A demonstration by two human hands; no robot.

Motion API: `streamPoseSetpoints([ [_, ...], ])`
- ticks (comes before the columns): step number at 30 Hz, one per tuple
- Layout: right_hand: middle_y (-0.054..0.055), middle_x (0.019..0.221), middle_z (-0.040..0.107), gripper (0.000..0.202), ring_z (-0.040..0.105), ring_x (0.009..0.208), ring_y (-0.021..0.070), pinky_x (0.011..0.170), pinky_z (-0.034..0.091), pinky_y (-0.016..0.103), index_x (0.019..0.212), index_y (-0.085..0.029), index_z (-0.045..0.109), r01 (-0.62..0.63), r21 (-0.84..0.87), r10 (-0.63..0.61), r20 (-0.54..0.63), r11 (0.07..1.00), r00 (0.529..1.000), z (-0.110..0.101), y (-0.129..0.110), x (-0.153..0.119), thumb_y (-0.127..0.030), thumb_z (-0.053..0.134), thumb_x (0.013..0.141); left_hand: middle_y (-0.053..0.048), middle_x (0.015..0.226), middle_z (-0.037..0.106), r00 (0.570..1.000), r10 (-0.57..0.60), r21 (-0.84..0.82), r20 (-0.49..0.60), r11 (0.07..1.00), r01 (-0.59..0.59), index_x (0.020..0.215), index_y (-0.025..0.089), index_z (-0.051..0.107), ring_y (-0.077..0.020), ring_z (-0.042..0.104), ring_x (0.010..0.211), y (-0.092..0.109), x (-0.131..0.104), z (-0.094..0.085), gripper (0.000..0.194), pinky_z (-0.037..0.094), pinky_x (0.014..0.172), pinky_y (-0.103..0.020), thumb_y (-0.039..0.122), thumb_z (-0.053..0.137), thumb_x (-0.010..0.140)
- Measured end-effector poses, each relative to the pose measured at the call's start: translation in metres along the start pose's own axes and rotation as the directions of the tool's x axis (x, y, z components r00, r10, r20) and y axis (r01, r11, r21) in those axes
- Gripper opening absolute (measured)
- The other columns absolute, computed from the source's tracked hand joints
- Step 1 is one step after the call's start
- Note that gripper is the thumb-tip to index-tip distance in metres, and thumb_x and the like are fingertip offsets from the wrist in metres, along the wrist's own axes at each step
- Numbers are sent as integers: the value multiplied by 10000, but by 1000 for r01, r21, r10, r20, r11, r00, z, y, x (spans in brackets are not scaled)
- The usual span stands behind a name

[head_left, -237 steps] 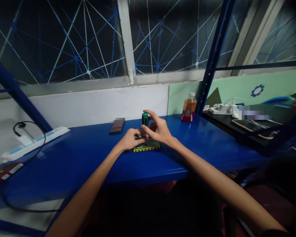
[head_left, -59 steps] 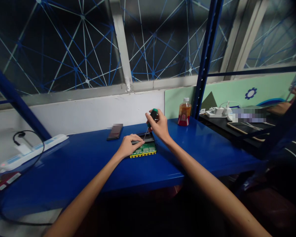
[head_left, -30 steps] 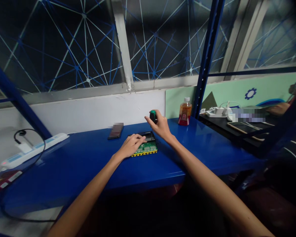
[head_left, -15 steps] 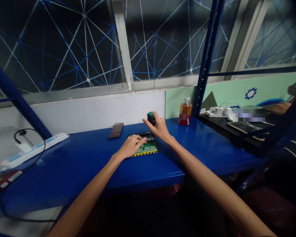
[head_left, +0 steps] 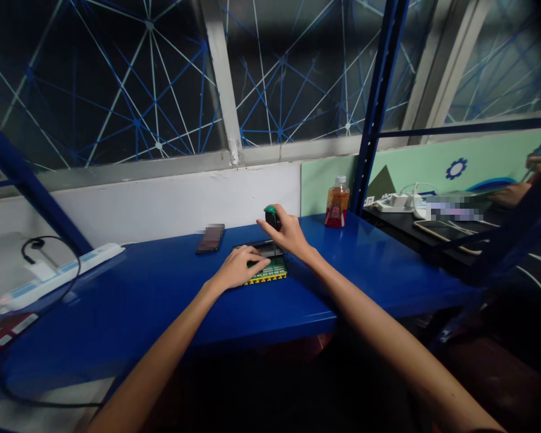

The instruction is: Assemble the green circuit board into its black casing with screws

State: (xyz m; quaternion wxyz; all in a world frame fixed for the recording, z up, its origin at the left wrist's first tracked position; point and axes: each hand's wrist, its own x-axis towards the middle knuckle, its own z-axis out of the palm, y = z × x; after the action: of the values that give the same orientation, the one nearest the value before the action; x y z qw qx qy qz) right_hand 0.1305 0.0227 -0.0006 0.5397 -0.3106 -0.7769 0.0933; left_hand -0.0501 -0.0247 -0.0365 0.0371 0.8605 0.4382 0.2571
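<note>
A green circuit board (head_left: 277,270) with a yellow toothed front edge lies on the blue table (head_left: 171,300), a dark part along its back. My left hand (head_left: 240,266) rests on the board's left side, palm down, fingers spread and holding nothing. Above the board, my right hand (head_left: 291,232) is closed around the green and black handle of a screwdriver (head_left: 271,218). The screwdriver stands upright, its thin shaft reaching down to the board. Its tip is too small to make out.
A phone (head_left: 210,238) lies behind my left hand. A bottle (head_left: 338,203) stands at the back right. On the left are a white power strip (head_left: 65,275), a black cable and a red item (head_left: 6,334). Another person's hands (head_left: 514,195) show at far right.
The screwdriver's handle and my right hand have shifted slightly left. My left thumb has moved a little over the board. The whole view has drifted slightly.
</note>
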Motion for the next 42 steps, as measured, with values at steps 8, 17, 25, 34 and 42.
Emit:
streamPoseSetpoints([
  [8, -34, 604, 478, 362, 425, 539, 134, 550, 331, 266, 971, -236, 533, 2, -131, -10, -64, 991, 998, 5, 11, 3, -547, 593, 794, -73, 1079, 690, 1000, -8, 33, 2, 999, 7, 926, 274, 757, -298, 591, 1033, 2, 15, -4, 229, 431, 889, -436, 442, 649, 814],
  [17, -42, 557, 447, 401, 452, 521, 156, 556, 324, 287, 1044, -263, 539, -26, -190, 14, -63, 981, 998, 2, 7, 0, -539, 622, 766, -75, 784, 758, 983, -182, -326, -32, 932, 161, 756, 174, 760, -269, 693, 766, 7, 51, 12, 127, 500, 638, -326, 287, 746, 699],
  [25, -17, 621, 594, 339, 541, 564, 148, 578, 354, 289, 928, -250, 598, -79, -82, 77, -28, 993, 997, -2, 0, 4, -567, 565, 813, -61, 804, 768, 967, -233, -305, -102, 933, 193, 754, 172, 778, -260, 699, 744, 9, 41, 17, 148, 482, 651, -317, 295, 697, 757],
  [34, -13, 693, 633, 241, 556, 616, 137, 598, 390, 269, 883, -211, 625, -91, -33, 92, 9, 995, 996, -5, 3, 4, -433, 574, 802, -70, 903, 766, 976, -181, -333, -124, 934, 131, 875, 166, 778, -232, 702, 812, 13, 40, 21, 186, 487, 737, -290, 233, 632, 782],
  [42, -9, 692, 629, 277, 533, 609, 137, 594, 389, 267, 959, -214, 637, -100, -42, 101, 19, 994, 995, -6, 7, 3, -400, 639, 754, -79, 853, 766, 984, -138, -430, -116, 900, 75, 831, 151, 775, -221, 710, 816, 12, 40, 23, 165, 514, 777, -292, 219, 634, 779],
])
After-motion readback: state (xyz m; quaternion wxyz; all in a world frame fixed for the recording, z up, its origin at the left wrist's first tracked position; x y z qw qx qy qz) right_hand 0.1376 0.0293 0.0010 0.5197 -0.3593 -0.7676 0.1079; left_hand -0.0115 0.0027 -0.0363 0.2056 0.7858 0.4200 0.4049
